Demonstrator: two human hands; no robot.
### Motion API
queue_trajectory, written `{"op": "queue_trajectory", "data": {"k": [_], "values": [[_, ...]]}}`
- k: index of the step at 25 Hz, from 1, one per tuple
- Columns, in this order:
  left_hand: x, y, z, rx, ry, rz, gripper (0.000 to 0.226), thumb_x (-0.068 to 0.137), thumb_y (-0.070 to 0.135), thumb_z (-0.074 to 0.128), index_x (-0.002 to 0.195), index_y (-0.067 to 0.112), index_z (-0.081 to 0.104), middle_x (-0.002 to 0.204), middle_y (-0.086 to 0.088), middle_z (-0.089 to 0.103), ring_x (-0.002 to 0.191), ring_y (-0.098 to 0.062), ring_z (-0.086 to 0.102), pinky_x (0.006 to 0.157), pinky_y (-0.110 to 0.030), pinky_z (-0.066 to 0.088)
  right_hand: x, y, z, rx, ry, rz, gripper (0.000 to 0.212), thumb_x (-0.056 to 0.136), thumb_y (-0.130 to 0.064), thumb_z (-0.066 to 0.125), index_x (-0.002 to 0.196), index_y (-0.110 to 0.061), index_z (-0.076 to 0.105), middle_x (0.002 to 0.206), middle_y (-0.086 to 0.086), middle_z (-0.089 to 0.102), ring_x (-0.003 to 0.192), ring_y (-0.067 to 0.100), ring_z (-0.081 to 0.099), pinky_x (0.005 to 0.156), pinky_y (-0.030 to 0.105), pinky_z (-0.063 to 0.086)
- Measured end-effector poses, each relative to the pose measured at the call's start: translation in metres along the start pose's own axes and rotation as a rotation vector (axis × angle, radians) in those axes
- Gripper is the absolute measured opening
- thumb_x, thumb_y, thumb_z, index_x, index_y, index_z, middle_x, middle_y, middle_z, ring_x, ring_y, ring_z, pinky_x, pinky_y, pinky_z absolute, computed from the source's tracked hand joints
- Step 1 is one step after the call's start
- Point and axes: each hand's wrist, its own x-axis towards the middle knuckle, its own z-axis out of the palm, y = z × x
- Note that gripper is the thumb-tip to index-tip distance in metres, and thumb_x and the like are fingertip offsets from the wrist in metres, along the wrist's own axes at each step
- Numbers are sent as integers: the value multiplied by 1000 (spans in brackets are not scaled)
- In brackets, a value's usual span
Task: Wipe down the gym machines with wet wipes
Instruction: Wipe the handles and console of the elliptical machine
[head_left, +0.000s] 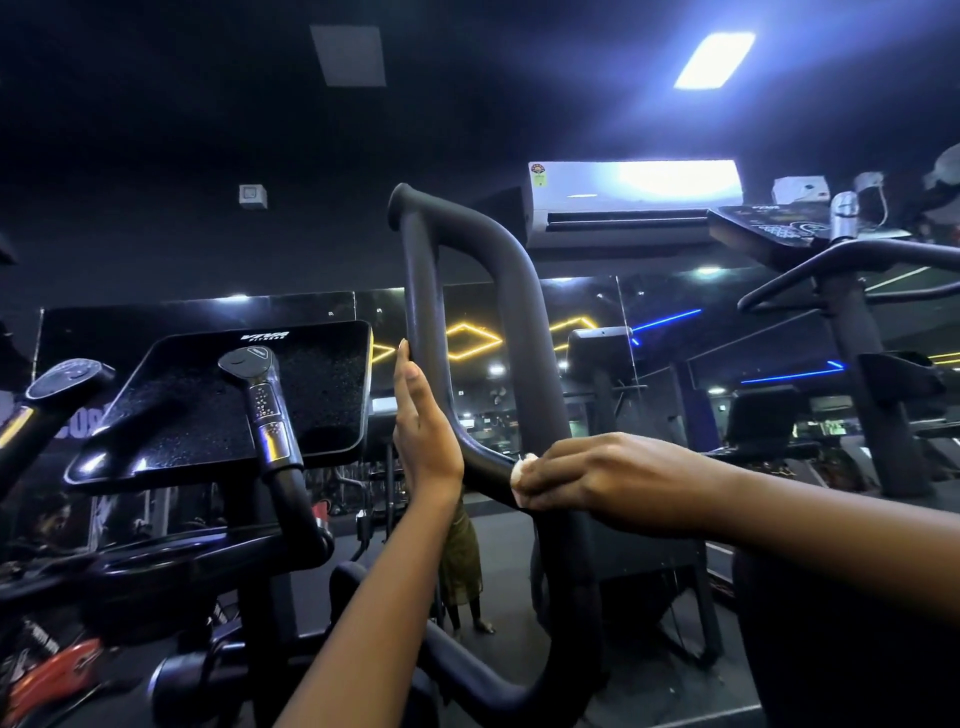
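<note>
Wet wipe (521, 470), white and bunched, is held against the lower bend of the black looped handle (511, 291) by the curled fingers of the right hand (597, 483). The tube is best encircled and swept along its length, the loop being steadied by the left hand (421, 421), laid flat with straight fingers. The handle appears matte and dull.

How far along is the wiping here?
Done: nothing visibly finished. In hand: the right hand presses a white wipe on the lower bend of the black handle loop; the left hand braces its upright. Left, probably: the console and the machine at right.
</note>
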Motion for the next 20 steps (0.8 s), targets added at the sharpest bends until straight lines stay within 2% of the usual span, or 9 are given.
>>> {"op": "queue_trajectory", "data": {"k": [4,6,8,10,12,15,17,18,20], "values": [[-4,10,0,-22,-2,-18,101,62,68,13,149,18,27,98,22,46,47,31,38,52,5,34,2,-4,-10,-27,12,2,36,87,-16,39,100,-12,72,107,-2,68,93,18,64,69,31,56],[-4,10,0,-24,6,1,102,63,70,13,149,16,27,120,15,42,53,35,37,56,7,33,15,-8,1,-34,76,25,33,89,-18,43,103,-10,71,108,1,67,96,19,64,74,30,56],[-5,10,0,-9,3,12,102,66,74,12,149,16,26,124,16,36,60,39,36,59,9,31,19,-15,17,-111,84,37,32,88,-14,44,103,-8,71,110,3,66,99,20,63,66,29,57],[-5,10,-2,-4,-6,0,97,67,67,14,149,16,26,103,22,45,52,34,37,56,7,32,5,-17,28,-198,90,42,32,88,-10,42,102,-9,71,108,3,67,96,20,64,56,27,56],[-5,11,-2,15,2,-5,97,64,64,15,149,16,26,77,22,31,46,31,38,52,5,34,-11,-19,30,-203,89,26,32,89,-8,41,104,-8,70,109,4,66,96,21,64,54,28,55],[-3,8,-3,42,-18,-16,88,72,63,15,149,21,24,80,23,31,47,29,39,51,4,34,-17,-17,19,-136,183,52,29,87,-11,45,101,-10,71,106,0,67,93,17,64,69,25,55],[2,3,-6,87,-59,-36,62,93,51,18,150,26,22,103,22,43,65,27,47,58,4,35,-10,-6,5,-8,355,180,26,85,-11,51,98,-11,73,103,-1,69,91,14,64,77,26,53],[6,1,-8,114,-78,-46,54,98,46,21,150,29,21,120,17,45,87,21,51,69,1,35,-5,4,-2,50,456,250,23,85,-12,55,97,-11,74,102,0,70,92,12,64,80,27,53],[22,-1,-11,166,-102,-45,52,99,46,27,149,31,22,145,5,39,123,-9,47,90,-20,34,11,28,-15,126,610,339,19,83,-13,61,96,-10,74,100,1,71,94,9,65,84,25,52]]}}
